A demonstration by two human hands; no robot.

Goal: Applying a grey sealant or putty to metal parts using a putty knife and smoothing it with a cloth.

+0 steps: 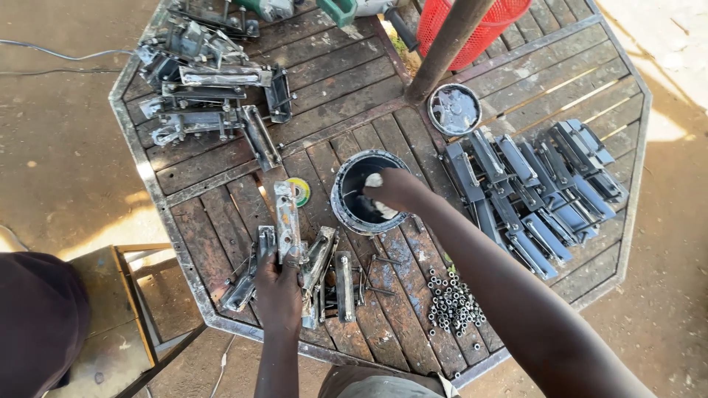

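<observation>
We see left hand [278, 289] clamped around grey metal bracket [287, 221], held upright over table [354, 96] among loose brackets [324, 276]. Right hand [394, 189] reaches into black can [346, 210], fingers pinching white rag [374, 180]. Nuts [451, 302] heaped near right forearm. Painted brackets [535, 195] laid in rows right of can.

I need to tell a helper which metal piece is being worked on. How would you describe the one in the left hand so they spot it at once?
On the octagonal wooden table, look at the near edge left of the dark paint can. The left hand grips a long grey metal bracket there. Unlike the pieces lying flat around it, it stands upright, its top end beside a small yellow-green disc.
</observation>
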